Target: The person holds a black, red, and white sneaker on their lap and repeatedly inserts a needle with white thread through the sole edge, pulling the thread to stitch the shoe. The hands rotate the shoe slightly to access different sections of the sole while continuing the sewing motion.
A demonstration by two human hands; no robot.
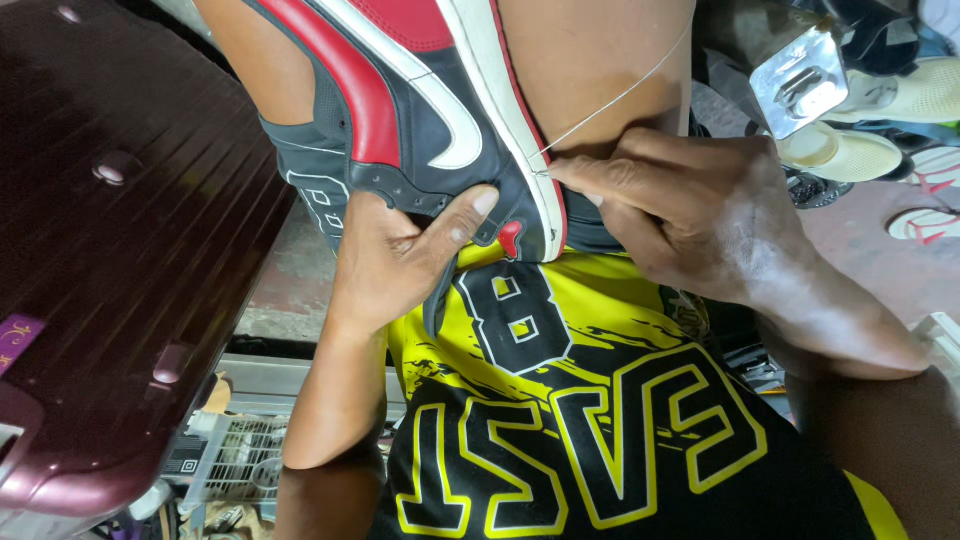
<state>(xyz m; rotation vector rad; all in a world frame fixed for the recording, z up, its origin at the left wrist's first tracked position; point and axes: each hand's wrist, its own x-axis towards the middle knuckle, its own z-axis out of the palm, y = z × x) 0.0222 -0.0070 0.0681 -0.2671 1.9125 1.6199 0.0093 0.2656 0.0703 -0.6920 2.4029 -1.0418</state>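
Head view, looking down my chest and lap.

Shoe (420,110): red, black and white sneaker, held between my knees, sole edge turned toward my right side, toe end down near my shirt.

Left hand (395,255): comes up from below, forearm near vertical. Palm cups the black side panel of the shoe. Thumb (470,215) lies stretched across the panel, tip close to the white sole edge. The other fingers wrap behind the shoe and are hidden; the grip is closed around the upper.

Right hand (690,215): enters from the right, wrist bent, back of the hand up. Fingertips (570,172) are pinched tight together at the sole seam, touching the white edge. A thin pale thread (620,95) runs taut from that pinch up and to the right across my thigh. I cannot tell whether a needle sits inside the pinch; it is too small to see.

Surroundings: dark maroon ribbed case (110,250) on my left. Black and yellow shirt (580,420) below the shoe. Several other shoes (850,150) lie on the floor at upper right, well apart from my hands.
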